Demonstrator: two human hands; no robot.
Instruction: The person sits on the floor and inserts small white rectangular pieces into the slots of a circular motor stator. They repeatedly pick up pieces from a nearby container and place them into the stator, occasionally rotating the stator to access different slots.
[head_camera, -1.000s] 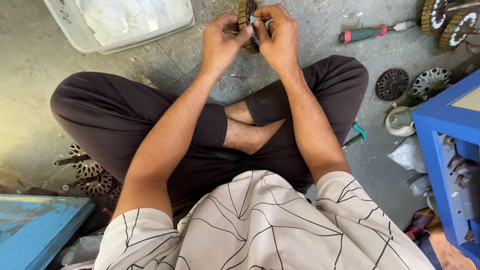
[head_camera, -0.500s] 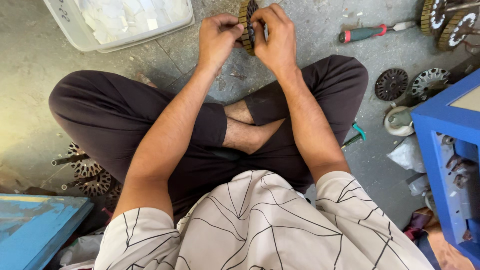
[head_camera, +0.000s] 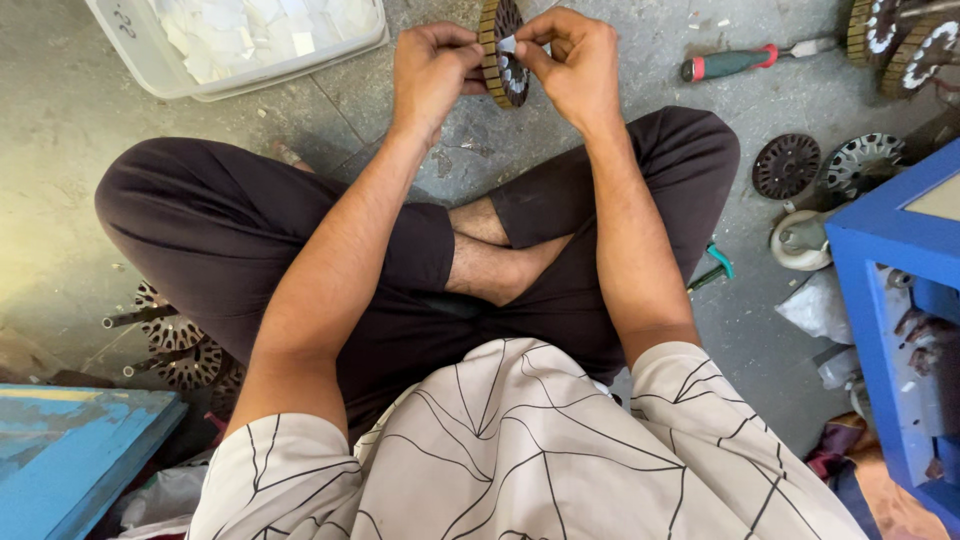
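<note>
I sit cross-legged on a concrete floor. My left hand (head_camera: 432, 66) grips a round slotted motor stator core (head_camera: 501, 48), held on edge above my knees. My right hand (head_camera: 572, 62) pinches a small white paper slip (head_camera: 508, 44) against the core's slots with thumb and fingers. Both hands touch the core at the top middle of the head view.
A clear plastic tub (head_camera: 165, 62) of white paper pieces stands at top left. A screwdriver with a red and green handle (head_camera: 745, 62) lies at top right, beside more wound cores (head_camera: 905, 40). Two flat stator discs (head_camera: 825, 165), a blue metal frame (head_camera: 895, 300), and cores with rods (head_camera: 170, 345) lie around me.
My hands have stayed on the core with small finger shifts; the right fingers now press the white slip at the core's face.
</note>
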